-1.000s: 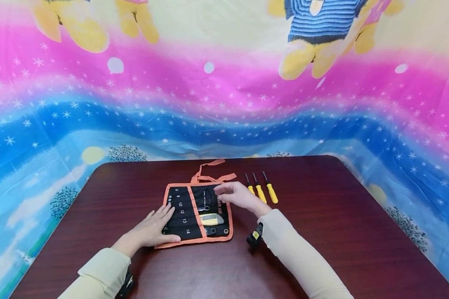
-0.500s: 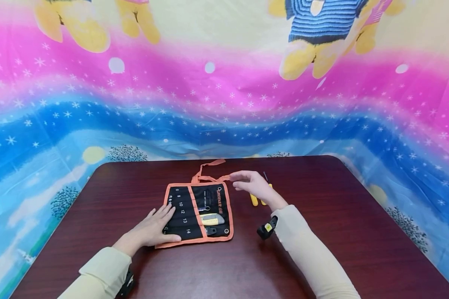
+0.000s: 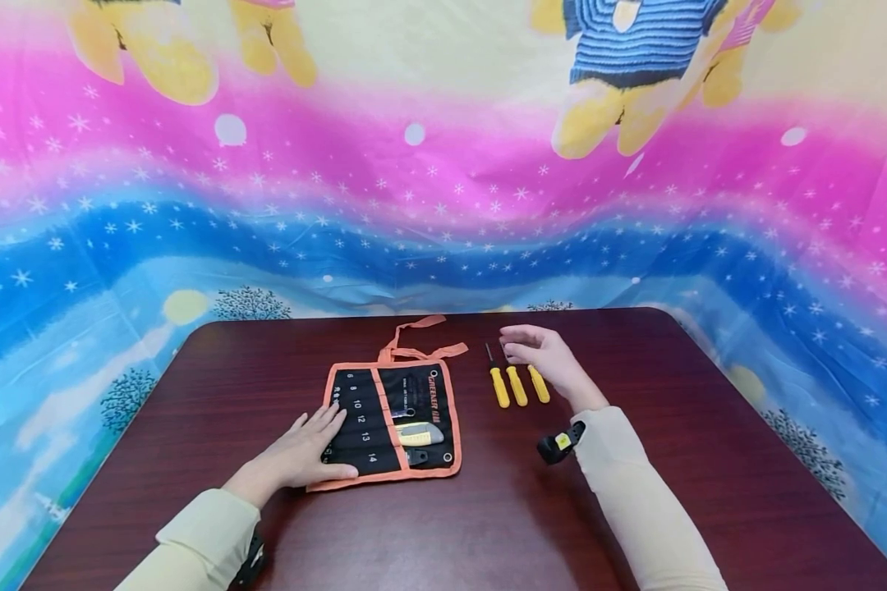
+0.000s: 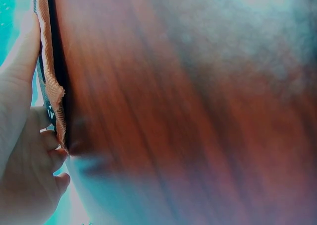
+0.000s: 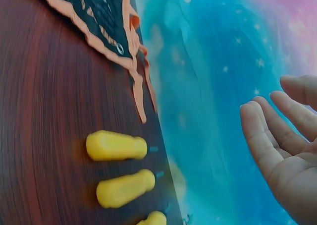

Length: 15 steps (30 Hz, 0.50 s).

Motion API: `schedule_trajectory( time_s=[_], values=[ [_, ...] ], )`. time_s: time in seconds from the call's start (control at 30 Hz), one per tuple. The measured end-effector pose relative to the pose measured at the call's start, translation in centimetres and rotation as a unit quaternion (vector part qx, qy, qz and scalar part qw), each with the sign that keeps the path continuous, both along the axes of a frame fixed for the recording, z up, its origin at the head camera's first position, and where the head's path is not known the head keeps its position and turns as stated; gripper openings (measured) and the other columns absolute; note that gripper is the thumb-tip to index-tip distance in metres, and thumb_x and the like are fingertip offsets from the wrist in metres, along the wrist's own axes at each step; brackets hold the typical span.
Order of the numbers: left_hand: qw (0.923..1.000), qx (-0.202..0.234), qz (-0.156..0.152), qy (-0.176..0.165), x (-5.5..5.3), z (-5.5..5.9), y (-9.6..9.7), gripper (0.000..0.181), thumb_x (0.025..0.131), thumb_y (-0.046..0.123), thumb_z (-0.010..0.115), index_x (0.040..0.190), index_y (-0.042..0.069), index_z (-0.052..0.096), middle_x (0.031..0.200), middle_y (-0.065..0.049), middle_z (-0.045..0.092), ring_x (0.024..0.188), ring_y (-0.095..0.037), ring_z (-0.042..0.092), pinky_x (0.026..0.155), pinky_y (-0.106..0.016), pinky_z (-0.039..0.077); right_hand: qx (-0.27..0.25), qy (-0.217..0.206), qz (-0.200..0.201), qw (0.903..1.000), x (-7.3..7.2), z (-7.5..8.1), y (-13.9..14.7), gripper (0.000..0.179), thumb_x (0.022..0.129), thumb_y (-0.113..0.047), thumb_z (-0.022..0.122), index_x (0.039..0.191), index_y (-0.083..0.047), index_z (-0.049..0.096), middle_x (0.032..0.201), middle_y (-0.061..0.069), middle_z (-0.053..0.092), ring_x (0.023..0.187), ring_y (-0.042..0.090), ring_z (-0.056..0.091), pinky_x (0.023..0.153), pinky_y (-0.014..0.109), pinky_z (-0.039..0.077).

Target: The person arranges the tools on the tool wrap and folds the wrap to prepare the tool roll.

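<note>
A: Right hand (image 3: 547, 353), what's in it?
B: Nothing. Right wrist view: fingers lightly bent, gaps between them, no tool pinched.
A: Nearest thing?
B: Rightmost screwdriver (image 3: 537, 384), right of centre in the head view. Hand covers its shaft; yellow handle shows just below. Contact or hovering, can't tell.
A: Long axis?
B: Runs up the frame, leaning a bit to upper left. Handle toward the bottom, shaft toward the top. Fingers point to upper left, across the shaft end, so the handle lies below the grip. That's the relation that counts, I'd say.
A: Others?
B: Middle screwdriver (image 3: 517, 386) and leftmost screwdriver (image 3: 498, 387), just left of it, roughly parallel, handles down-frame. All on the table (image 3: 414, 533).
A: Left hand (image 3: 310, 451)?
B: Lower left of centre, fingers spread and laid flat over the left edge of the tool pouch (image 3: 369, 419). Pinches nothing that I can see. Pouch sits between it and the screwdrivers, so right hand is clearly nearer.
A: Pouch contents?
B: Utility knife (image 3: 419, 433) in a pocket, right half.
</note>
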<state>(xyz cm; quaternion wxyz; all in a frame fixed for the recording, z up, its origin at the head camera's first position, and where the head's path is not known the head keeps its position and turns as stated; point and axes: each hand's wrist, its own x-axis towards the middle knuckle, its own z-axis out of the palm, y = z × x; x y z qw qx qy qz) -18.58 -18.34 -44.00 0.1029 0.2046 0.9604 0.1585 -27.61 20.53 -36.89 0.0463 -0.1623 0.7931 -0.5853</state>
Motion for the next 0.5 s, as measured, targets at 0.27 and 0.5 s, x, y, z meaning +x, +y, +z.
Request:
schedule_trajectory(
  time_s=[0.27,0.5],
  values=[
    [1.0,0.004,0.002,-0.002,0.0,-0.1,0.0,0.101,0.075,0.065,0.059,0.143,-0.002,0.027,0.146,-0.023,0.022,0.135,-0.037,0.016,0.106,-0.054,0.011,-0.007,-0.024,-0.032,0.9992,-0.4,-1.5,2.6,0.043,0.092,-0.013,0.058,0.129,0.004,0.048,0.127,0.025,0.049,0.106,0.032,0.056,0.091,0.047,0.043],
    [1.0,0.004,0.004,-0.001,0.0,-0.1,0.0,0.101,0.075,0.065,0.059,0.143,-0.002,0.027,0.147,-0.023,0.022,0.135,-0.037,0.016,0.106,-0.054,0.011,-0.013,-0.053,-0.061,0.9967,-0.6,-3.0,3.9,0.045,0.092,-0.014,0.057,0.131,0.005,0.045,0.128,0.027,0.046,0.113,0.043,0.046,0.093,0.049,0.04]
  ],
)
